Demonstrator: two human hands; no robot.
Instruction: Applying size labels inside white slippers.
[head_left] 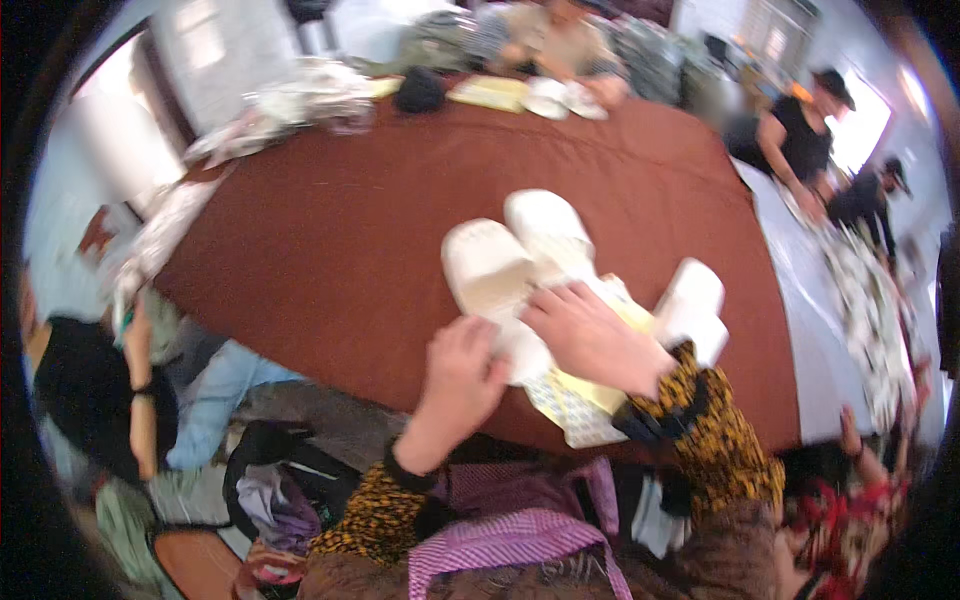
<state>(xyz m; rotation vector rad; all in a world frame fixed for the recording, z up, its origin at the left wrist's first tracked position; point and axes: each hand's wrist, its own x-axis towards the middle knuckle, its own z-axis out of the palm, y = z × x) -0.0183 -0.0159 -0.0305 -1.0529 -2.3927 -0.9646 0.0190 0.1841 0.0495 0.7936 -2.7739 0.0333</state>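
A pair of white slide slippers lies side by side on the brown cloth, toes pointing away from me. My left hand (462, 375) has its fingers bent around the heel edge of the left slipper (482, 262). Over the rear of the right slipper (550, 228) lies my right hand (592, 335), fingers bent together and partly blurred, hiding its heel. Beneath and beside the right wrist are a yellow sheet (592, 390) and a white sheet with small patterned marks (575, 425). Another white slipper piece (692, 300) sits right of my right wrist, partly covered by the sleeve.
The brown cloth-covered table (340, 230) spreads ahead. At its far edge, a person (560, 45) handles white slippers (560, 98) beside a dark bundle (420, 90). Clear plastic bags (310, 95) lie far left. More people work along a grey table (800, 300) at right; another sits left.
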